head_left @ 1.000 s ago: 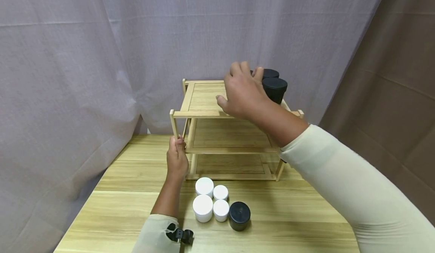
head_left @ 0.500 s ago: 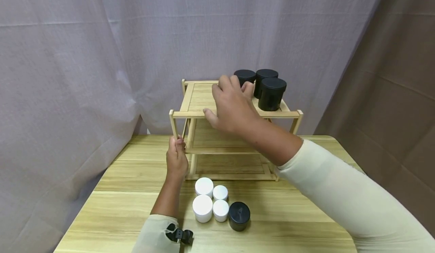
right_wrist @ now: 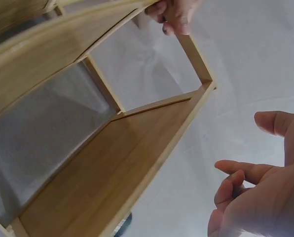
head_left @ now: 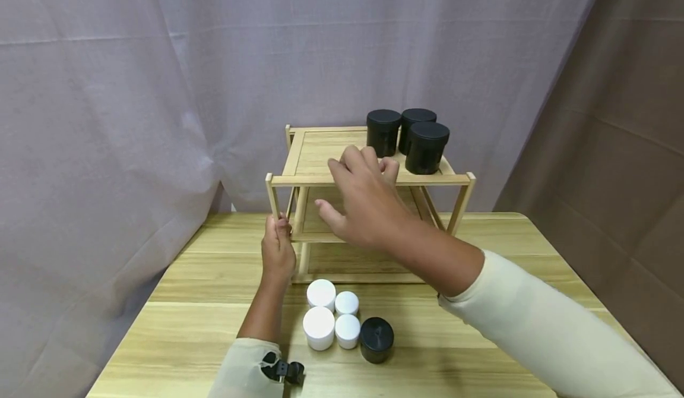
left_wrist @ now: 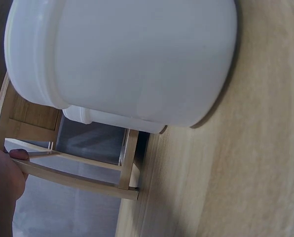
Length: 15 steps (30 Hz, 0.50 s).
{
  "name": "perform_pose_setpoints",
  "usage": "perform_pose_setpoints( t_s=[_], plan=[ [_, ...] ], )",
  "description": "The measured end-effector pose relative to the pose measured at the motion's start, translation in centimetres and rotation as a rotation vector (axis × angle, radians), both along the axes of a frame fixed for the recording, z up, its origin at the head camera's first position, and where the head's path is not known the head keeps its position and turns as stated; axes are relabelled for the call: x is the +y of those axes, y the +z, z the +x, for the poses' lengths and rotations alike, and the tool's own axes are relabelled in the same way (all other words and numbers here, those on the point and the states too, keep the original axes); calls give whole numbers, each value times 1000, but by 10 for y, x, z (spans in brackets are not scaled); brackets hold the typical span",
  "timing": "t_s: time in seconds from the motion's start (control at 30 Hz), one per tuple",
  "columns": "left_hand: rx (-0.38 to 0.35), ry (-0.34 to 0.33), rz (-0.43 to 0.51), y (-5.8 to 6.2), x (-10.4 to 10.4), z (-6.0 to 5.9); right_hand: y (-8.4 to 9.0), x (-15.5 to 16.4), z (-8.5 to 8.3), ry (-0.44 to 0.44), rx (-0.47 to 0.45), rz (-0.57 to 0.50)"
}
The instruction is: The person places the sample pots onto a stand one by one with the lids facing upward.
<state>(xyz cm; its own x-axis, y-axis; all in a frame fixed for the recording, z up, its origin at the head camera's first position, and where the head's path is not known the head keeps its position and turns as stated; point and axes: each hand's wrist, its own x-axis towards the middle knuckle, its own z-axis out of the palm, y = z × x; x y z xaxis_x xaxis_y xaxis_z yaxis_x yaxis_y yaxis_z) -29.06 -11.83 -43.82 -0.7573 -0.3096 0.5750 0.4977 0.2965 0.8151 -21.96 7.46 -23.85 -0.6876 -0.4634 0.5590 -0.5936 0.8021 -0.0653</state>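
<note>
Head view shows the left hand (head_left: 278, 250) gripping the near-left post of the wooden rack (head_left: 320, 179) that stands toward the far side of the tabletop (head_left: 214, 321), while the right hand (head_left: 366, 205) hangs in front of the top shelf with fingers loosely spread, holding nothing. Three black jars (head_left: 414, 136) sit clustered at the far right of that top shelf, the nearest close to the edge. A knock or tug on the light rack could, I judge, tip them off; the white jars (head_left: 331, 315) and black jar (head_left: 376, 340) lie near the left forearm and could be swept aside.
</note>
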Motion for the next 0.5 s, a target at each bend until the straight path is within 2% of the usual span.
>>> perform_pose_setpoints(
  t_s=[0.2,0.5],
  plan=[
    [-21,-3,-2,-1,0,1,-15,15,3,22,32,-110],
    [-16,-20,7,0,-1,1,-42,39,4,165,74,-363]
  ],
)
